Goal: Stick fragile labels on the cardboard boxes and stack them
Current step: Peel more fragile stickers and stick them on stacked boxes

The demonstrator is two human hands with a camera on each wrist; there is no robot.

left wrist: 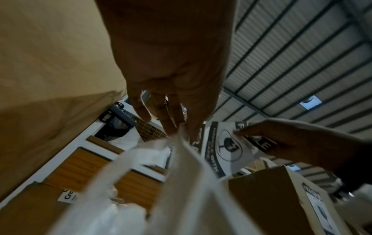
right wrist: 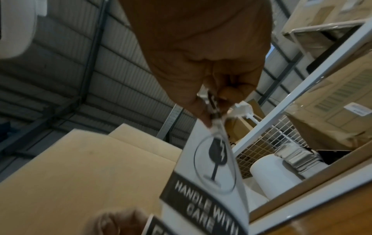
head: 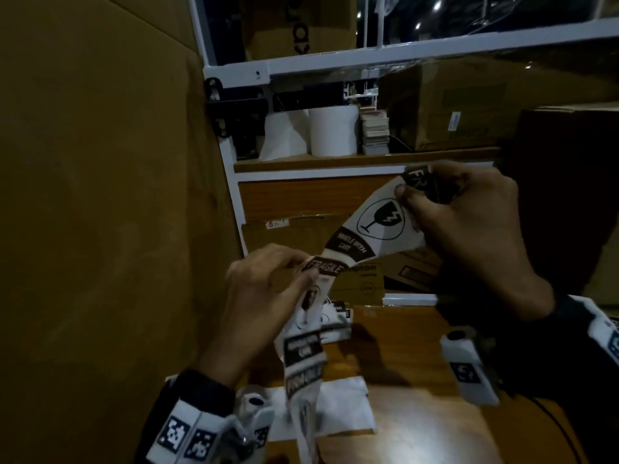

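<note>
A strip of fragile labels (head: 355, 242) printed with a broken glass and "HANDLE WITH CARE" stretches between both hands in the air. My right hand (head: 465, 226) pinches the top label (right wrist: 213, 160) by its "FRAGILE" edge. My left hand (head: 264, 289) pinches the strip (left wrist: 193, 174) lower down, and the rest of it hangs toward the table. A large cardboard box (head: 100, 195) stands close on the left. In the left wrist view another cardboard box (left wrist: 281, 198) at the lower right carries a label (left wrist: 320, 208) on its side.
A wooden table (head: 395, 356) lies under the hands with a white sheet (head: 341, 406) on it. Behind stands a white metal shelf (head: 335, 61) with white rolls (head: 331, 128), a stack of cards (head: 375, 132) and more boxes (head: 469, 105). Flat cardboard (head: 294, 229) leans at the back.
</note>
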